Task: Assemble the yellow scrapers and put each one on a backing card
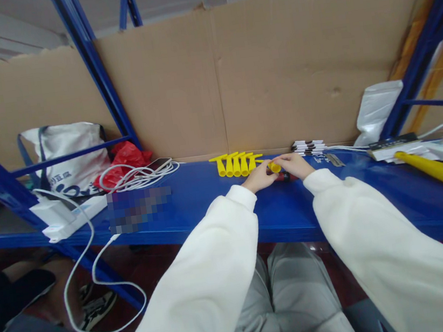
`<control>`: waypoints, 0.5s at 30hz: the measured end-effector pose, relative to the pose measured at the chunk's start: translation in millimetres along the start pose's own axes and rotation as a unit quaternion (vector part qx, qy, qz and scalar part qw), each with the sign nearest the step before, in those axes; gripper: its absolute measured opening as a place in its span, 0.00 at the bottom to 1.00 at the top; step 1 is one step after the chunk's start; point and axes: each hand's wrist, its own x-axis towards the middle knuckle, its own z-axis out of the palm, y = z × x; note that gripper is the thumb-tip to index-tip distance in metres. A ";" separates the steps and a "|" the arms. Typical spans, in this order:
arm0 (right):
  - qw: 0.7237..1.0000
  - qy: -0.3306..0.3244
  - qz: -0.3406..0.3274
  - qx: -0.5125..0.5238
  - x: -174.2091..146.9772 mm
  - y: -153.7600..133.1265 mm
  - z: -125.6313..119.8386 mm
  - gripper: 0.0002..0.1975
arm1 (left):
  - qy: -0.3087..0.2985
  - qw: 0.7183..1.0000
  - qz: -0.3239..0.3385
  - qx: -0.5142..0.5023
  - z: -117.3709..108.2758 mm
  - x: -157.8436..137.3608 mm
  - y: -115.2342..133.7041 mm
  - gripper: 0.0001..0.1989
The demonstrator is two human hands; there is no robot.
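Observation:
My left hand [259, 178] and my right hand [295, 165] meet over the blue shelf. Between their fingertips is a yellow plastic piece [274, 167], its round end facing me; both hands grip it. Just under the fingers lies a dark red and black object [284, 176], mostly hidden, so its kind is unclear. Left of my hands stands a row of several yellow hollow-ended plastic pieces [237, 166] with flat, wide tops. To the right of my right hand are a stack of small black-and-white packets [309, 147] and some flat metal pieces [334, 160].
On the blue shelf [207, 211], coiled white cable [141, 176], a red bag [128, 155] and a power strip [75, 217] lie left. A yellow bag [442, 170] and white pouch [379, 107] are right. Cardboard [274, 72] closes the back. A person sits far left.

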 end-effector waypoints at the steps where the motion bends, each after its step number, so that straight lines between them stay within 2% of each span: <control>1: 1.000 -0.002 -0.002 0.003 0.3 0.1 0.1 0.16 | 0.003 1.000 -0.001 -0.002 0.2 0.2 -0.5 0.23; 7: 0.999 -0.016 0.006 0.036 3.2 2.5 2.4 0.17 | 0.031 0.999 -0.033 0.009 -2.1 4.2 3.4 0.17; 11: 0.995 -0.017 0.029 0.093 6.1 4.4 7.3 0.17 | 0.068 0.997 -0.038 0.003 -3.4 6.4 6.3 0.16; 15: 0.985 -0.011 0.048 0.166 8.7 5.6 11.4 0.23 | 0.094 0.994 -0.053 -0.017 -5.9 6.4 9.7 0.17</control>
